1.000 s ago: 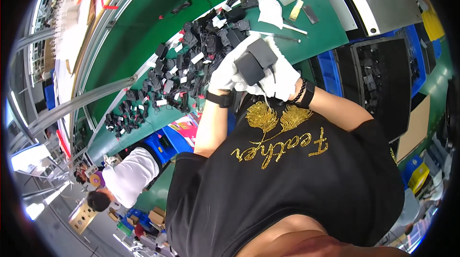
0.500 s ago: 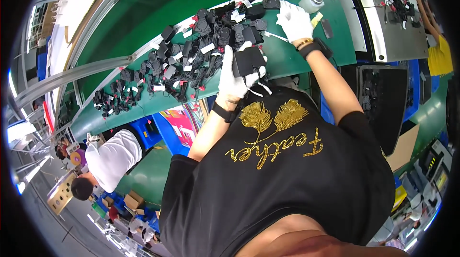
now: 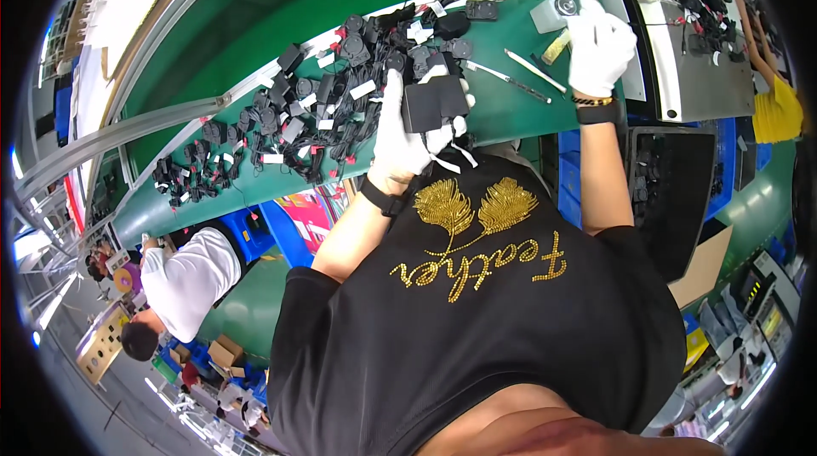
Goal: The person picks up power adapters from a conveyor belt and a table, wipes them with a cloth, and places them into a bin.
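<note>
In my gloved left hand are two black power adapters side by side, gripped over the bench's near edge, with thin white ties hanging below. My gloved right hand is at the bench's right side, beside a pale bottle with a metal top. Its fingers are curled together; whether anything is between them is hidden. A yellowish strip lies just left of that hand, near a white pen and a slim marker.
A long heap of black adapters with coiled cables covers the green bench. One black adapter lies apart near the rear rail. A dark tray stands right of me. A co-worker in white sits at left.
My right hand has moved right, from beside the lone adapter to past the bottle, uncovering the pens. My left hand still holds the adapters, shifted slightly left.
</note>
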Tool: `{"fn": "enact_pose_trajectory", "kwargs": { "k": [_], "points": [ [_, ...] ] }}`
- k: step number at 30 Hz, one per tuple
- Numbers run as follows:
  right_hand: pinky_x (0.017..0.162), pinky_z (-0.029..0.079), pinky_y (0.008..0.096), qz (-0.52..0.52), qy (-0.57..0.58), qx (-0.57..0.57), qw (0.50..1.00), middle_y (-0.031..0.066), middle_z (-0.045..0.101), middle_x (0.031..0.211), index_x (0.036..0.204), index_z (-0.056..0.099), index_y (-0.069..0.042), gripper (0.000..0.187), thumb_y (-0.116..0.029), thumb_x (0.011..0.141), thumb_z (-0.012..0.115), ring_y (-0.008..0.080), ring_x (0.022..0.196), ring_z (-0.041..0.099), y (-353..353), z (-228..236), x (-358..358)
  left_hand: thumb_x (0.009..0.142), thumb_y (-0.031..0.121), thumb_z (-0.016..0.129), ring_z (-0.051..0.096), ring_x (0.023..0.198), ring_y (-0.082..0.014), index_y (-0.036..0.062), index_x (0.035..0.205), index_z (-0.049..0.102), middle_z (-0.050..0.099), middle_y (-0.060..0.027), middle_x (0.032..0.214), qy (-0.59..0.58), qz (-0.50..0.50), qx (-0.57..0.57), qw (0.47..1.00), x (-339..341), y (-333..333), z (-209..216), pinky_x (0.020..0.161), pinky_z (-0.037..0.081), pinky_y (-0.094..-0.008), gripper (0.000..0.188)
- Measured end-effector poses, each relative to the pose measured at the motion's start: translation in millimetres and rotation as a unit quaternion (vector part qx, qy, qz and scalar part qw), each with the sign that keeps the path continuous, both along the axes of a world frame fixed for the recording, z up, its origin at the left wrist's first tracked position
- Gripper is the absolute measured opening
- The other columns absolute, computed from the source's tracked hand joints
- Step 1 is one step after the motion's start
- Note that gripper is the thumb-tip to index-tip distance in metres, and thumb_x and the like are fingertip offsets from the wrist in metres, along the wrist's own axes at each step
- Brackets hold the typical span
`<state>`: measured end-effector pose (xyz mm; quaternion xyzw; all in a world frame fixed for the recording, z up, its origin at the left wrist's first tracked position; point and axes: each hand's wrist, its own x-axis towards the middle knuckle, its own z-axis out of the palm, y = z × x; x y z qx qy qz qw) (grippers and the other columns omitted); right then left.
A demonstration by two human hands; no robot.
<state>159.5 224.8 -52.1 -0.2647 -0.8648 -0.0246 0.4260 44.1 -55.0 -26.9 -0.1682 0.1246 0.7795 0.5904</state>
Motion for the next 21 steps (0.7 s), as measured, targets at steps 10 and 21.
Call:
{"fn": "enact_pose_trajectory", "kwargs": {
  "k": [10,21],
  "points": [
    [0.101,0.042,0.0351,0.001,-0.049,-0.312,0.949,0.0174,0.052,0.13,0.13,0.046,0.0,0.058,-0.013,0.078,0.069,0.0293,0.113,0.055,59,-96,-17,0.09,0.065,0.044,0.061,0.099,-0.0416,0.0025,0.12,0.053,0.057,-0.0271,0.117,-0.035,-0.005,0.038,0.999,2,30,17,0.072,0.057,-0.0461,0.07],
    [0.085,0.051,0.0364,0.036,0.152,-0.32,0.934,0.014,0.062,0.108,0.118,0.058,-0.005,0.04,-0.011,0.08,0.067,0.0259,0.105,0.061,63,-93,-12,0.088,0.071,0.04,0.056,0.108,-0.0434,0.0045,0.125,0.051,0.054,-0.0274,0.122,-0.063,-0.015,0.114,0.991,10,31,19,0.077,0.052,-0.0446,0.077]
  ]
}}
